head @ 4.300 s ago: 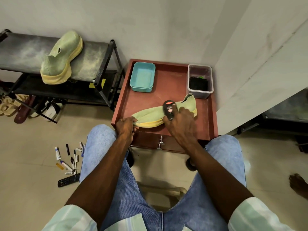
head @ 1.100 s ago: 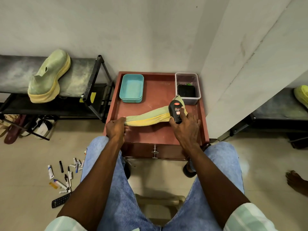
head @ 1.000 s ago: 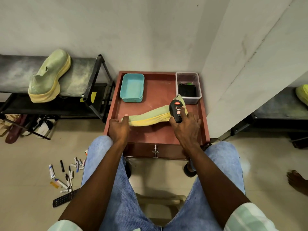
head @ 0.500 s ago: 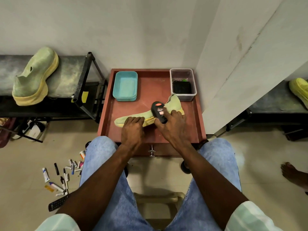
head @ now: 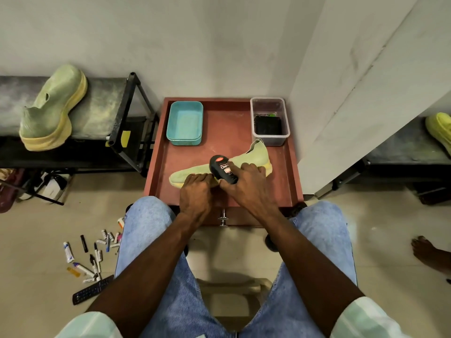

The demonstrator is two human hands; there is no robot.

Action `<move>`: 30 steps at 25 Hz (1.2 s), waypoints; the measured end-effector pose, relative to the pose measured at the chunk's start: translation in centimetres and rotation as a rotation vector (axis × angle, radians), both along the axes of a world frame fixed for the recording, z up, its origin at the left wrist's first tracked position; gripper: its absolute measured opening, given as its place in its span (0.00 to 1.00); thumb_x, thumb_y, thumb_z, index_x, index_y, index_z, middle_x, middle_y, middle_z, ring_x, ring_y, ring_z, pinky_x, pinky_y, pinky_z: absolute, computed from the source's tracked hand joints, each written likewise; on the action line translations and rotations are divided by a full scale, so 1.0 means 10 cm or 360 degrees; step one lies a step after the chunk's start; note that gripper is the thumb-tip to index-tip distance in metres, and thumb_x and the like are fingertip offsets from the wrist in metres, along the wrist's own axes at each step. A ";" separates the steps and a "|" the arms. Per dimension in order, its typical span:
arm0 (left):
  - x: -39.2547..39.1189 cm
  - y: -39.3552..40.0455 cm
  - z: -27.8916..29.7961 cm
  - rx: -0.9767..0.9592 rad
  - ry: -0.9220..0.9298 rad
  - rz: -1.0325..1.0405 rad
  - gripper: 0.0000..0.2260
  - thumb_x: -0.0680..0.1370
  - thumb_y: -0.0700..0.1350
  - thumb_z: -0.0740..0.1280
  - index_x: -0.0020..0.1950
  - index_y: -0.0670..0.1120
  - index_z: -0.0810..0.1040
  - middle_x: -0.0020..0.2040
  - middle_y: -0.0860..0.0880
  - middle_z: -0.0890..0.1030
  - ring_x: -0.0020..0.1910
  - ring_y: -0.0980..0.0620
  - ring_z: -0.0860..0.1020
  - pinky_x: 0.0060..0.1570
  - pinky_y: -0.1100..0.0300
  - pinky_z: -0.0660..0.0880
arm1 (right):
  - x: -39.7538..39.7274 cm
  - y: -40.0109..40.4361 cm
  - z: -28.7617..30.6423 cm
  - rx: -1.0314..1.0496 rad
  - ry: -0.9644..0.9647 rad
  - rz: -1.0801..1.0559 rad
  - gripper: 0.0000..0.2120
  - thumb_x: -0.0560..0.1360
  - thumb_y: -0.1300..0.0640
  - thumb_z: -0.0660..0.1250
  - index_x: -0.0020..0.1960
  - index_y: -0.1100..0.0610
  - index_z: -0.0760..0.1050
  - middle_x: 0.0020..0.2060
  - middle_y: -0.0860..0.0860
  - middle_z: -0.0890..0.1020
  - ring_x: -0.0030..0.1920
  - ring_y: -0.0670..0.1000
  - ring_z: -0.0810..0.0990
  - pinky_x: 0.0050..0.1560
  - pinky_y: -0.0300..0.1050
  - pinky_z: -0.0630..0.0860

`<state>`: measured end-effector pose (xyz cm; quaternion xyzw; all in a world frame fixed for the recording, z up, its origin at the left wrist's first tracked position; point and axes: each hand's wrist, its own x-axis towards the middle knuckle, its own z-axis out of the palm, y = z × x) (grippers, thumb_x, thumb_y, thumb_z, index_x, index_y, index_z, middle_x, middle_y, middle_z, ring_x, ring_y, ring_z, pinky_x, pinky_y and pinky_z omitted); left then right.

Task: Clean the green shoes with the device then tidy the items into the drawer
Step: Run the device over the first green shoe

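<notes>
On the shelf at far left, a second green shoe is seen resting on its side, apparently set apart from the work. Pens and tubes and a remote are scattered on the floor below. On the red bench, a teal tray is placed at the far left, out of the way of the work. The green shoe being cleaned is laid on its side across the near part of the bench, toe to the left. Its toe end is pressed down by the left hand, fingers bent over the sole edge, probably to steady it against rubbing. The black device is grasped in the grip of the right hand and held against the shoe's middle. A clear box holding something dark stands at far right, just beyond the heel. The drawer knob is visible below the bench's near edge; the drawer appears closed, so tidying is judged not yet begun.
</notes>
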<state>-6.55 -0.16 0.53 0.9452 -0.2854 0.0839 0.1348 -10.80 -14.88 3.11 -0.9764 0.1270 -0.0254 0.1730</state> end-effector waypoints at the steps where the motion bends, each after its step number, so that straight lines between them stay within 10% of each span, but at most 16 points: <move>1: 0.01 0.01 0.00 0.0016 0.0024 0.0014 0.17 0.59 0.37 0.74 0.47 0.41 0.83 0.40 0.43 0.84 0.39 0.42 0.82 0.47 0.54 0.79 | 0.00 -0.14 0.00 -0.0076 -0.0023 -0.0122 0.28 0.73 0.38 0.62 0.68 0.51 0.73 0.52 0.57 0.80 0.56 0.58 0.75 0.56 0.52 0.66; 4: 0.01 0.01 0.00 0.0057 0.0077 0.0036 0.21 0.56 0.35 0.76 0.49 0.40 0.83 0.42 0.42 0.85 0.41 0.41 0.82 0.49 0.51 0.79 | -0.03 -0.42 0.03 -0.0246 -0.0121 -0.0593 0.28 0.72 0.37 0.60 0.65 0.53 0.74 0.52 0.59 0.79 0.54 0.58 0.75 0.56 0.53 0.67; 9: 0.00 0.06 0.00 0.0035 0.0130 0.0067 0.18 0.61 0.35 0.73 0.50 0.39 0.83 0.43 0.40 0.84 0.43 0.40 0.82 0.54 0.49 0.77 | -0.07 -0.08 -0.05 -0.0129 -0.0123 -0.0066 0.30 0.72 0.37 0.62 0.67 0.53 0.74 0.52 0.58 0.80 0.56 0.58 0.75 0.57 0.53 0.66; 13: 0.03 0.07 0.02 -0.0016 0.0096 0.0075 0.22 0.58 0.32 0.76 0.51 0.37 0.83 0.45 0.39 0.84 0.44 0.39 0.83 0.54 0.45 0.77 | -0.11 -0.52 -0.11 -0.0028 -0.0280 -0.0626 0.30 0.71 0.37 0.59 0.67 0.53 0.73 0.51 0.57 0.79 0.54 0.58 0.75 0.57 0.54 0.67; 17: 0.06 0.11 0.02 -0.0064 0.0144 0.0067 0.22 0.58 0.30 0.75 0.52 0.36 0.83 0.46 0.37 0.84 0.45 0.38 0.82 0.57 0.43 0.75 | -0.16 -0.28 -0.19 -0.0168 -0.0341 -0.0188 0.29 0.71 0.39 0.63 0.66 0.55 0.75 0.48 0.57 0.80 0.50 0.57 0.77 0.54 0.52 0.71; 21: 0.12 0.15 -0.01 -0.0082 0.0145 0.0042 0.22 0.59 0.30 0.73 0.53 0.36 0.83 0.47 0.37 0.84 0.46 0.39 0.82 0.60 0.44 0.74 | -0.21 -0.58 -0.17 0.0071 -0.0450 -0.0665 0.29 0.71 0.40 0.62 0.66 0.57 0.74 0.51 0.58 0.79 0.52 0.59 0.76 0.56 0.54 0.68; 25: 0.19 0.22 -0.02 -0.0124 0.0228 0.0067 0.21 0.61 0.30 0.72 0.54 0.37 0.82 0.48 0.38 0.84 0.47 0.39 0.82 0.64 0.45 0.70 | -0.24 -0.43 -0.25 -0.0128 -0.0455 -0.0235 0.31 0.70 0.40 0.64 0.65 0.59 0.74 0.51 0.58 0.80 0.53 0.59 0.77 0.53 0.52 0.72; 30: 0.20 0.25 0.00 -0.0107 0.0233 0.0099 0.21 0.62 0.30 0.71 0.55 0.37 0.82 0.49 0.38 0.84 0.48 0.39 0.81 0.64 0.46 0.71 | -0.23 -0.64 -0.26 0.0215 -0.0436 -0.0604 0.34 0.70 0.36 0.58 0.65 0.59 0.74 0.51 0.57 0.79 0.53 0.57 0.75 0.55 0.52 0.69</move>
